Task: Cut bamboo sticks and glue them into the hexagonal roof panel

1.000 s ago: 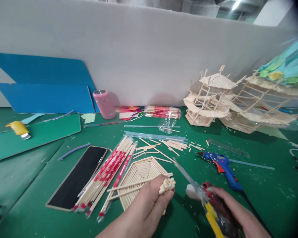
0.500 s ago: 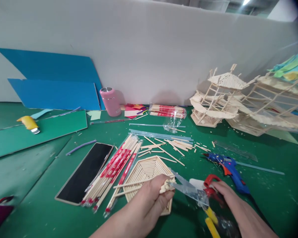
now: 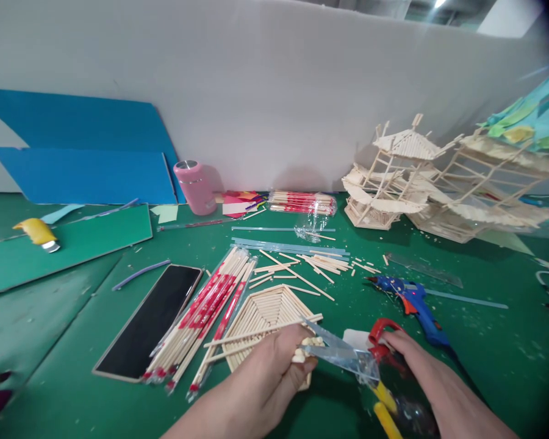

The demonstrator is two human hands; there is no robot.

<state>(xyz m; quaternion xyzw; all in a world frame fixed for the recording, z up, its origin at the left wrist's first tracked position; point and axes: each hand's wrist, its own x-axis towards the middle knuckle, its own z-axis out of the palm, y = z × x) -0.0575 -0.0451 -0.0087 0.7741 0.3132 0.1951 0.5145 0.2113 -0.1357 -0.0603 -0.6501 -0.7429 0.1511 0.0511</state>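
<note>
The left hand [image 3: 260, 381] is gripping a bundle of thin wooden sticks [image 3: 256, 341], fingers pressed together around it, the cut ends poking out toward 3 o'clock. The right hand [image 3: 432, 390] is working a pair of scissors [image 3: 352, 356] — red and yellow handles, fingers curled through them — and the open blades are closing in on the stick ends, right beside the left fingertips.

The bundle is lying over a flat six-sided panel of sticks [image 3: 268, 314] on the green table [image 3: 64, 341]. At 9 o'clock from it are wrapped packs of chopsticks [image 3: 205, 317] and a dark ruler-like strip [image 3: 150, 320]; at 2 o'clock a blue glue gun [image 3: 414, 305] is resting (its nozzle pointing left).

The risk, as I judge it: the blades are sitting so close to the left fingers that a slip could nick them — and thick bundled sticks may twist the scissors, splinter unevenly, or send offcuts flying toward the stick pagoda [image 3: 388, 183] at 1 o'clock.
</note>
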